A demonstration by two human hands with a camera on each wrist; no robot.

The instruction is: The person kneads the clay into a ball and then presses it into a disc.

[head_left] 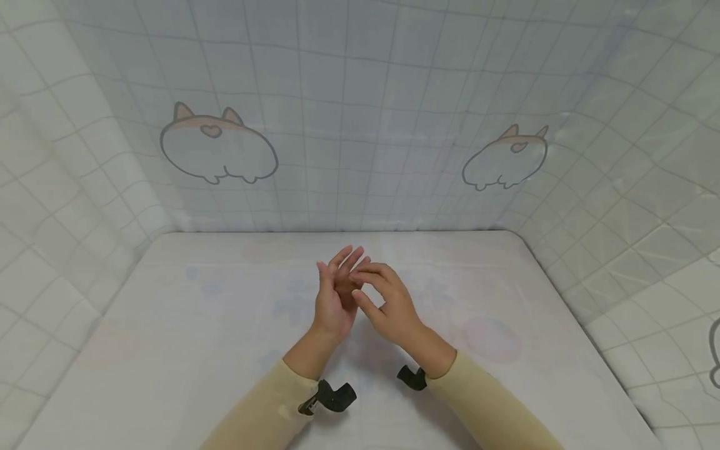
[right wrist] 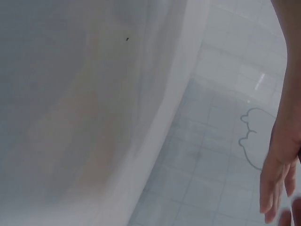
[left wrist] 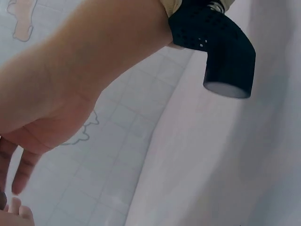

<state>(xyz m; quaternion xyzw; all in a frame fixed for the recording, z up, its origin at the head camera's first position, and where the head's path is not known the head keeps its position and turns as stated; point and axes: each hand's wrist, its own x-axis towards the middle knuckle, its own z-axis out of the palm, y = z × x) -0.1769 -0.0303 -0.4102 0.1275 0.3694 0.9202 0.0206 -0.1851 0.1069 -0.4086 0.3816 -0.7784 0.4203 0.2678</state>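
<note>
My left hand (head_left: 333,309) is raised over the middle of the table, palm turned toward the right hand, fingers extended and slightly spread. Facing it, my right hand (head_left: 395,306) has gently bent fingers, with the thumb apart from them. Its fingertips overlap the left palm and fingers in the head view. The left palm looks dark between the two hands, and no separate object shows there. At the lower left of the left wrist view, left fingers (left wrist: 26,172) hang near other fingertips. The right fingers (right wrist: 268,197) appear at the right edge of the right wrist view.
A pale cloth with faint coloured prints covers the table (head_left: 185,337). Behind it hangs a white grid-patterned curtain (head_left: 360,125) with cartoon animal drawings, and similar sheets flank both sides. Black wrist mounts (head_left: 335,397) project from the cream sleeves (head_left: 264,406).
</note>
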